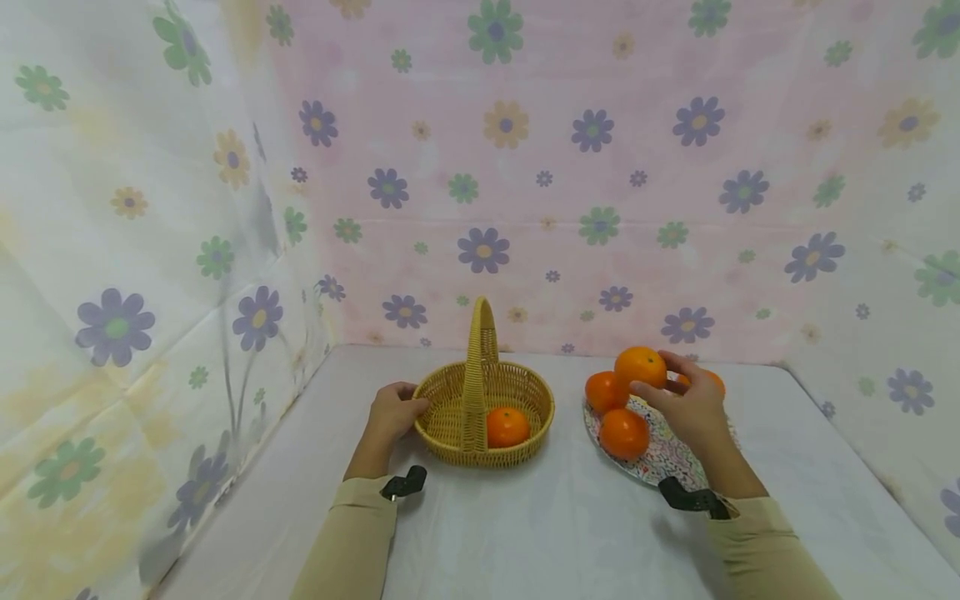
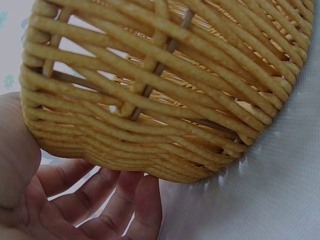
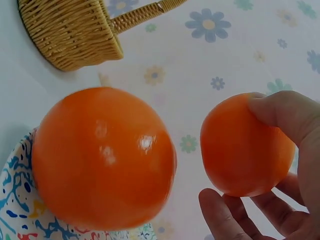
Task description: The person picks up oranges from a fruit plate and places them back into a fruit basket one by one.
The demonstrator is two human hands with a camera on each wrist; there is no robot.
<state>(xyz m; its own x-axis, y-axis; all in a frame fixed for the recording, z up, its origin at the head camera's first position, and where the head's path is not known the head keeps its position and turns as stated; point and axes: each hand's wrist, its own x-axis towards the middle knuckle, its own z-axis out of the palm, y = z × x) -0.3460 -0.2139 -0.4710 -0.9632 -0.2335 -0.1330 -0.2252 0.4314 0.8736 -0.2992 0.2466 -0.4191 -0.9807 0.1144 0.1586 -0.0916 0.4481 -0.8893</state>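
Observation:
On the left, my left hand (image 1: 396,412) grips the rim of a yellow wicker basket (image 1: 442,442). The left wrist view shows its fingers (image 2: 107,205) curled by the basket's woven side. One orange (image 1: 507,427) lies inside the basket, right of the tall handle. My right hand (image 1: 693,404) holds another orange (image 1: 640,367) above a speckled plate (image 1: 663,454), thumb and fingers around the fruit. Two oranges sit on the plate's left side, a front orange (image 1: 624,434) and a rear orange (image 1: 603,392). A further orange (image 1: 712,383) is partly hidden behind the right hand.
Under everything is a white-covered table (image 1: 517,533). A flowered cloth (image 1: 540,192) rises behind the table and along both sides. Dark mounts (image 1: 405,482) are fixed at both sleeves. The plate stands to the right of the basket, with a gap between.

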